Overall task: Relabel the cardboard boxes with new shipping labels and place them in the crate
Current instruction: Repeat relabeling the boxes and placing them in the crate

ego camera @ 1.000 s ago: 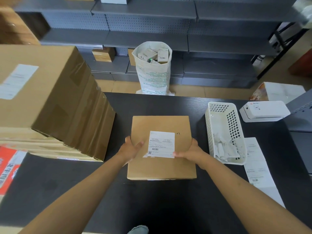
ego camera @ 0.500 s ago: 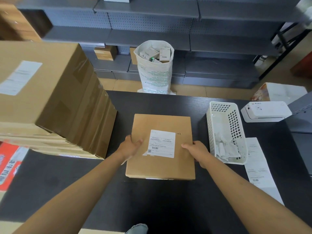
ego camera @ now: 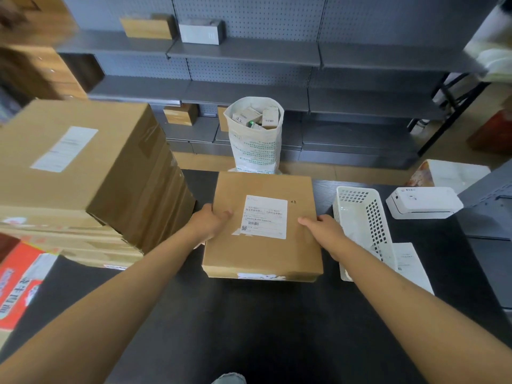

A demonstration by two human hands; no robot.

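Flat cardboard box point(ego camera: 263, 225) sits mid black table point(ego camera: 277, 328), white shipping label point(ego camera: 264, 216) stuck on its top face, right of centre. Left hand point(ego camera: 210, 221) grips the box's left edge, thumb curled over onto the top, other fingers hidden under the side. Right hand point(ego camera: 322, 228) grips the box's right edge, thumb laid on top just right of the label, other fingers wrapped down the side. Can't tell if the box is lifted or resting on the table. White perforated basket point(ego camera: 365, 225) just right of the box, paper scraps inside. White label printer point(ego camera: 424, 202) further right of the box, past the basket. Loose label strip point(ego camera: 412, 264) on the table, right of the box, beside the basket's near end. Stack of big cardboard cartons point(ego camera: 91, 178) left of the box, top one labelled. White sack point(ego camera: 255, 137) full of small boxes on the floor beyond the box, in front of grey shelving point(ego camera: 249, 54)
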